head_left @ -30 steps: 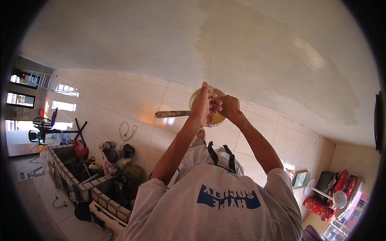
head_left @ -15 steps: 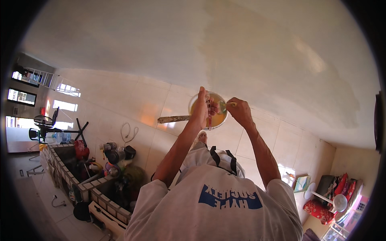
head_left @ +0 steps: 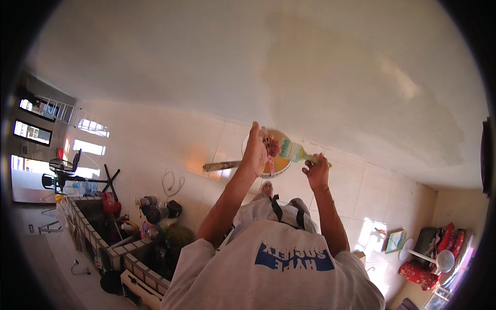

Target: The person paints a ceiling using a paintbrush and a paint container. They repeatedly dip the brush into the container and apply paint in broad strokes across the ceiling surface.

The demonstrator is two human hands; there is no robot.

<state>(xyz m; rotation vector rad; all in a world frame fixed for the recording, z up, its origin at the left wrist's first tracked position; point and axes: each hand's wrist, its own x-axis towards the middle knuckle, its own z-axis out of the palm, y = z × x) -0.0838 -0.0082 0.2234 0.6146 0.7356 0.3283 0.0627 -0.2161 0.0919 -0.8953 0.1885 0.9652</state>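
My left hand (head_left: 256, 152) is upright over the round bucket (head_left: 281, 165) of yellowish liquid, fingers curled on a narrow, dark-speckled item with a pinkish strip that I cannot make out. My right hand (head_left: 318, 172), to the right of the bucket, grips a paintbrush (head_left: 293, 150) with a pale green, streaked head pointing left over the bucket, near my left fingers. A weathered wooden stick (head_left: 219, 166) juts out leftward from the bucket. Beyond them is a pale wall (head_left: 361, 77) with a darker, damp-looking patch. My bare foot (head_left: 266, 189) shows below the bucket.
A tiled counter or basin (head_left: 98, 227) with pots is at lower left, near a looped cord (head_left: 173, 183). A standing fan (head_left: 64, 170) and white ladder (head_left: 58, 109) are farther left. A red-cushioned pile (head_left: 418, 271) and white lamp-like stand (head_left: 442, 261) are at right.
My right hand has moved right and down from the bucket, drawing the brush into view with its head sideways. My left hand and the bucket sit lower in the picture.
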